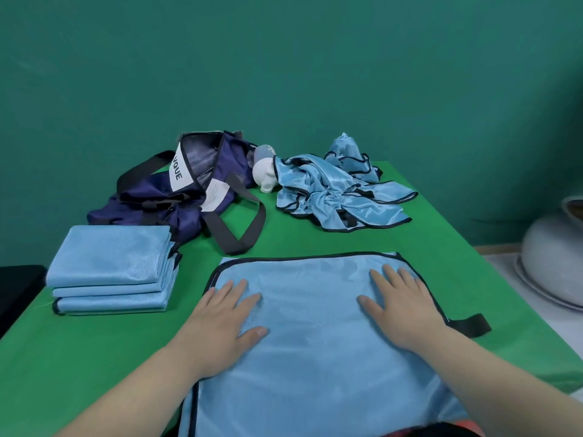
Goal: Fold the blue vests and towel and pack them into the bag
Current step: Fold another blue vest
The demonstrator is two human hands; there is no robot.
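Note:
A light blue vest (pixel 312 335) with dark trim lies spread flat on the green table in front of me. My left hand (pixel 220 320) presses flat on its left side, fingers straight. My right hand (pixel 400 304) presses flat on its right side near the trimmed edge. A black strap (pixel 470 324) sticks out from the vest's right edge. A stack of three folded blue pieces (pixel 110 268) sits at the left. A crumpled pile of blue vests (pixel 337 187) lies at the back right. The navy bag (pixel 189 184) sits open at the back centre-left, its dark handles sprawled.
A small white skull-shaped figure (pixel 265 176) stands between the bag and the crumpled pile. A large pale ceramic pot (pixel 555 257) sits off the table's right edge. A dark object (pixel 15 288) borders the table's left side. A teal wall stands behind.

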